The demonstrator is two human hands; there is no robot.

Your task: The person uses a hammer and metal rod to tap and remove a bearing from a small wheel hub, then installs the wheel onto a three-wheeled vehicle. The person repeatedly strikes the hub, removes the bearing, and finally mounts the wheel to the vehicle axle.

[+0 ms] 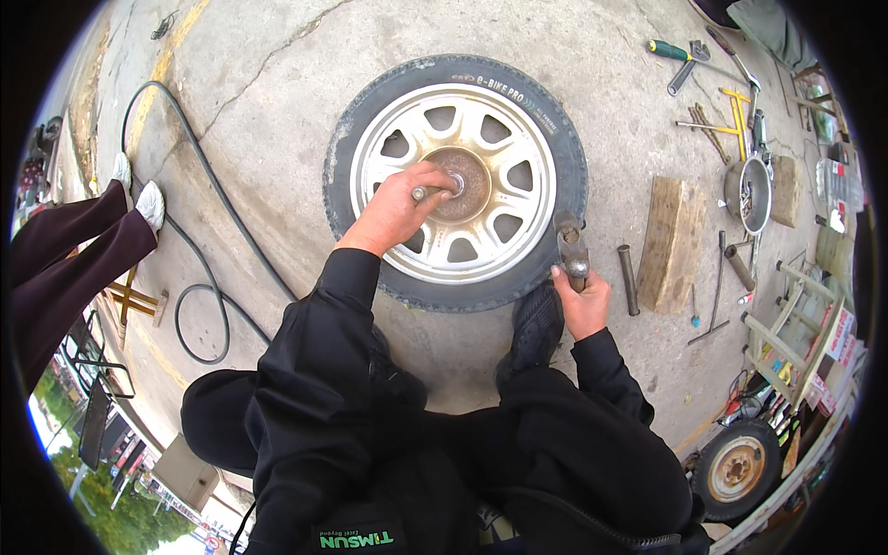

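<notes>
A wheel [524,205] with a silver spoked rim and black tyre [347,153] lies flat on the ground in front of me. My left hand [396,205] is over its rusty hub [474,187], fingers closed around a short metal rod [420,193]. The rod slants toward the hub's middle, where a shiny round part [457,182] shows; my fingers partly cover both. In my right hand [585,305] is a hammer [573,252], its steel head near the tyre's right edge. Most of the hammer's handle is hidden by the hand.
Right of the wheel lie a metal tube [628,279], a wooden block [672,244] and a T-shaped bar [720,291]. Farther right are a metal pot [757,196], a green-handled screwdriver [668,50] and a small wheel [737,467]. A black hose [215,172] and a person's legs [88,239] are at left.
</notes>
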